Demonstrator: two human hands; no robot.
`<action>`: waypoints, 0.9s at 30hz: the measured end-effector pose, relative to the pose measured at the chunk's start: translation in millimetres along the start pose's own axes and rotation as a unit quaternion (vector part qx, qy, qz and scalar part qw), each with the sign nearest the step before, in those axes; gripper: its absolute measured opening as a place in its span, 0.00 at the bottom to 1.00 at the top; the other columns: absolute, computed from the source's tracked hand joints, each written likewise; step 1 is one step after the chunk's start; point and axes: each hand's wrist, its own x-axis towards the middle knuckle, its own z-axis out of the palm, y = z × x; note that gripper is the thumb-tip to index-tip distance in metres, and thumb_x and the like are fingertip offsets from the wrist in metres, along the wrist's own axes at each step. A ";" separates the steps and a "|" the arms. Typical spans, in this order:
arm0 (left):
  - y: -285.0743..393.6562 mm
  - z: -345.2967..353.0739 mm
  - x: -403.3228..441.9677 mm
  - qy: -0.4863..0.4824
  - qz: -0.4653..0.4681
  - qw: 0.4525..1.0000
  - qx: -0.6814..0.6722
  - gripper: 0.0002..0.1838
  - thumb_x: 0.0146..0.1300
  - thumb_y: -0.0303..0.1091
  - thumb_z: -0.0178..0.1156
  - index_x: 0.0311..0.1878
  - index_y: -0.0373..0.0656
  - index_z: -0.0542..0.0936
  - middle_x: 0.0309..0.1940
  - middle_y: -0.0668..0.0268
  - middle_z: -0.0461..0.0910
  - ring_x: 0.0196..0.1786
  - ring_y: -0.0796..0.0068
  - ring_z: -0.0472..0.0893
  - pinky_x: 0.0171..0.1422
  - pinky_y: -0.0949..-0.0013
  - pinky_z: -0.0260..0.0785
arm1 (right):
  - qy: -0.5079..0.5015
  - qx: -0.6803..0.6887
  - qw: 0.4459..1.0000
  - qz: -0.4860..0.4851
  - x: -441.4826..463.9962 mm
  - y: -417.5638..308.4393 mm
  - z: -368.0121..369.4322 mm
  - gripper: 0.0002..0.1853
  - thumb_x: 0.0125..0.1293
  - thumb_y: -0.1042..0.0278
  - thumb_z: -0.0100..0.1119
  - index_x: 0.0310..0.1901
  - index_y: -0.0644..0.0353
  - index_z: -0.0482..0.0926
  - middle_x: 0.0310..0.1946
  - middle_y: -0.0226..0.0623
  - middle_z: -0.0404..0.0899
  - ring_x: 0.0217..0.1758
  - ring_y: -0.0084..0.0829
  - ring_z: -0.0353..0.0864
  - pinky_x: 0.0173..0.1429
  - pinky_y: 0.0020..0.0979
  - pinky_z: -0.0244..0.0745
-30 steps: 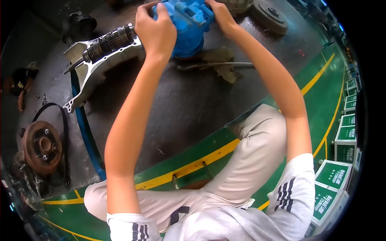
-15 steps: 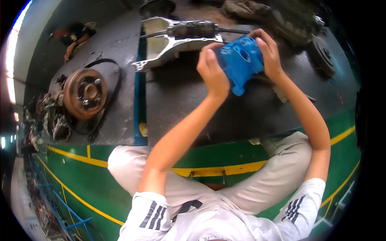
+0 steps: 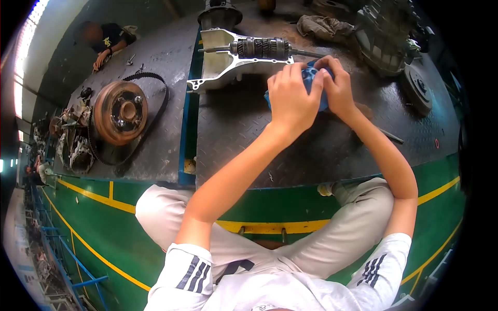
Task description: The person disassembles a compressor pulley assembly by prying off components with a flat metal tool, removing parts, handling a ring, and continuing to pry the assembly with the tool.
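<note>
A blue, crumpled piece that looks like a cloth (image 3: 309, 76) is bunched between my two hands above the dark metal worktop (image 3: 244, 155). My left hand (image 3: 294, 98) wraps its left side, the back of the hand covering much of it. On the other side my right hand (image 3: 337, 85) grips it with curled fingers, close to my left thumb. Just beyond my hands lies a gear shaft (image 3: 262, 48) with several gears, resting across an open pale metal housing (image 3: 218, 67). The shaft's right end reaches past my fingers.
On the left table stand a rusty brake drum (image 3: 120, 113) and a black toothed belt (image 3: 165, 98). A large casing (image 3: 384, 41), a grey rag (image 3: 324, 27) and a round disc part (image 3: 416, 88) sit back right. A thin rod (image 3: 391, 136) lies right. A person (image 3: 106, 44) leans far left.
My hands have come together, bunching the blue cloth that was spread between them and hiding most of it. The view has shifted slightly, and the gear shaft shows more clearly.
</note>
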 end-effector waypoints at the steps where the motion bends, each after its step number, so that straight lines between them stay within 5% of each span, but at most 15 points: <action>1: 2.7 -3.6 -5.3 0.001 -0.001 1.000 0.001 0.20 0.71 0.47 0.56 0.47 0.37 0.81 0.41 0.51 0.84 0.45 0.46 0.81 0.50 0.53 0.73 | -0.008 -0.012 1.000 -0.014 -0.9 -6.9 2.3 0.11 0.66 0.66 0.53 0.43 0.64 0.79 0.38 0.49 0.79 0.45 0.48 0.78 0.51 0.40 0.73; 3: 6.9 -13.3 -11.1 -0.024 -0.091 0.995 0.037 0.20 0.70 0.47 0.58 0.49 0.38 0.80 0.42 0.52 0.84 0.45 0.49 0.82 0.50 0.51 0.73 | -0.017 -0.024 0.999 -0.035 -2.4 -17.7 9.0 0.09 0.64 0.67 0.56 0.41 0.63 0.79 0.37 0.48 0.79 0.46 0.49 0.78 0.52 0.41 0.74; 9: -41.6 -24.8 -25.5 0.053 -0.049 0.997 -0.006 0.14 0.75 0.37 0.51 0.48 0.40 0.83 0.36 0.49 0.84 0.39 0.45 0.83 0.43 0.53 0.75 | -0.030 -0.139 0.984 -0.108 -1.4 -48.7 39.3 0.10 0.61 0.64 0.60 0.38 0.61 0.80 0.37 0.44 0.81 0.46 0.47 0.77 0.54 0.43 0.72; 13: -56.3 -26.7 -20.9 0.004 -0.091 0.996 -0.023 0.13 0.74 0.35 0.50 0.45 0.39 0.83 0.34 0.49 0.84 0.38 0.45 0.83 0.42 0.52 0.76 | -0.083 -0.195 0.975 -0.074 12.8 -48.0 39.4 0.13 0.64 0.59 0.60 0.40 0.61 0.81 0.38 0.44 0.83 0.47 0.47 0.78 0.55 0.43 0.72; 17: -71.8 -31.7 -11.3 -0.028 -0.015 0.999 -0.040 0.12 0.74 0.33 0.50 0.45 0.37 0.82 0.36 0.47 0.84 0.41 0.44 0.84 0.47 0.51 0.76 | -0.129 -0.092 0.987 0.017 31.0 -18.2 13.4 0.19 0.70 0.53 0.58 0.47 0.62 0.82 0.44 0.52 0.84 0.53 0.52 0.79 0.58 0.43 0.73; 23: -83.6 -29.8 -11.0 -0.054 0.051 0.994 -0.077 0.14 0.77 0.33 0.50 0.50 0.36 0.83 0.39 0.50 0.85 0.41 0.51 0.85 0.47 0.60 0.77 | -0.066 -0.153 0.983 -0.074 30.1 14.1 -17.7 0.24 0.73 0.49 0.55 0.50 0.65 0.85 0.47 0.49 0.86 0.50 0.47 0.83 0.57 0.38 0.77; 27: -108.4 -36.3 2.8 -0.155 0.091 0.972 -0.149 0.11 0.77 0.30 0.52 0.48 0.36 0.82 0.41 0.54 0.85 0.42 0.61 0.85 0.48 0.67 0.77 | -0.242 -0.040 0.965 0.093 28.4 35.1 -24.2 0.29 0.76 0.42 0.50 0.49 0.65 0.87 0.43 0.47 0.87 0.45 0.41 0.85 0.55 0.35 0.78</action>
